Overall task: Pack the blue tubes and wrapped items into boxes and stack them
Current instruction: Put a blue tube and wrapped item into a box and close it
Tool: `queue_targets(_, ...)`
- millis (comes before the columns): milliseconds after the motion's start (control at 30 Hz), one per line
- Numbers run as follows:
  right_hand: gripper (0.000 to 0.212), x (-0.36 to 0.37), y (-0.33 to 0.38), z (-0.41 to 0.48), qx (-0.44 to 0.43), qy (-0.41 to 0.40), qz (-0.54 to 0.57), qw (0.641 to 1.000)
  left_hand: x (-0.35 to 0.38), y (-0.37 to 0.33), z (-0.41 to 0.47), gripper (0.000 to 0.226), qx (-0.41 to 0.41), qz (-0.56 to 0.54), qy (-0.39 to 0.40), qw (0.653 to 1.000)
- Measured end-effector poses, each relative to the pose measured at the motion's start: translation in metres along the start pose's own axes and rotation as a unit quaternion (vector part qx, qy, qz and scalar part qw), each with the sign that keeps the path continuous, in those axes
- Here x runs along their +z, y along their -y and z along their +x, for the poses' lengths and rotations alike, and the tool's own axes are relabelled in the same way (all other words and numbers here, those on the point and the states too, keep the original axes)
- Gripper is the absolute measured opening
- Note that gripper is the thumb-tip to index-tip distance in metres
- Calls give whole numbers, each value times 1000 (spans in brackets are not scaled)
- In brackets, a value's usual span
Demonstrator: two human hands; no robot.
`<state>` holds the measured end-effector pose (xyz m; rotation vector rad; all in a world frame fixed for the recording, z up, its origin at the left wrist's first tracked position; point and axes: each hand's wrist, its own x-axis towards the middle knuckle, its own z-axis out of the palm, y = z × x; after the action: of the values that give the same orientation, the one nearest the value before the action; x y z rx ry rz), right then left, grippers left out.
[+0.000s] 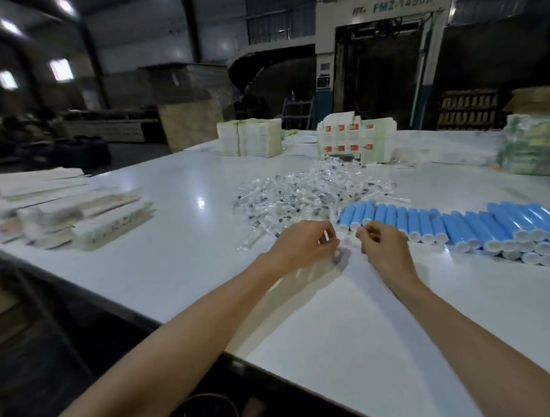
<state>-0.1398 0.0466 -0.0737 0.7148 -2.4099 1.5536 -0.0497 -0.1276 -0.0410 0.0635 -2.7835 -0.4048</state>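
While both hands sit at the near edge of the wrapped items (313, 191), the risk lies in the grip. The left hand (303, 243) has its fingers curled round what looks like one of them, a blurred clear wrapper. The right hand (382, 245) is curled just beside it, but I cannot tell whether it pinches the same wrapper. The slick film could slip free, I judge. A careless sweep could also knock the nearest tubes (424, 225), which lie in a row just right of the hands and would roll on the smooth desk (182, 258).

No open box is near the hands. What look like flat boxes (80, 215) lie at the left, flattened and so holding nothing. Closed stacks (249, 137) stand at the far side, their contents hidden. Reaching either could drag a sleeveless forearm through the pile.
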Motion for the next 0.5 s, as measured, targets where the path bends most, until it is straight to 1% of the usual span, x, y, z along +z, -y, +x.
queue_targets(67, 31, 2, 2, -2, -9, 15, 9, 1000, -20, 31, 2, 23, -45, 32, 1, 998)
queue_targets(167, 28, 2, 1, -3, -26, 35, 24, 999, -56, 96, -7, 30, -140, 115, -43, 982)
queue_targets(233, 28, 3, 1, -3, -38, 44, 28, 998, -81, 144, -22, 38, -219, 195, -63, 954)
queue_targets(300, 28, 4, 1, -3, -47, 48, 26, 997, -104, 190, -43, 45, -294, 269, -67, 915)
queue_targets(400, 28, 5, 0, -2, -58, 56, 18, 997, -131, 249, -73, 48, -381, 334, -73, 859)
queue_targets(433, 28, 6, 0, -2, -62, 58, 13, 996, -137, 265, -82, 49, -399, 342, -73, 848)
queue_targets(500, 27, 7, 0, -1, -66, 67, 5, 996, -145, 289, -95, 51, -420, 346, -62, 837)
